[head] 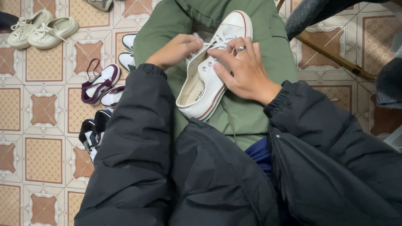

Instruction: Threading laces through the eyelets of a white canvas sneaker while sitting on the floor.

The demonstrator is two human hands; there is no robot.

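Seated, a person in a black puffer jacket steadies a white canvas low-top sneaker with a red-striped sole (206, 72) on the green-trousered lap (273, 34), the right hand (244, 67) cupping its side, the left hand (176, 49) with fingers pinched on the white laces (216, 40). Its long axis runs diagonally, toe pointing away and right, heel toward the body. Resting loosely on the thigh, it could slip to the patterned tile floor (25, 163) if either grip eases.

Probably home entryway: patterned tile floor (40, 161), worn shoe pairs (42, 29) scattered about.
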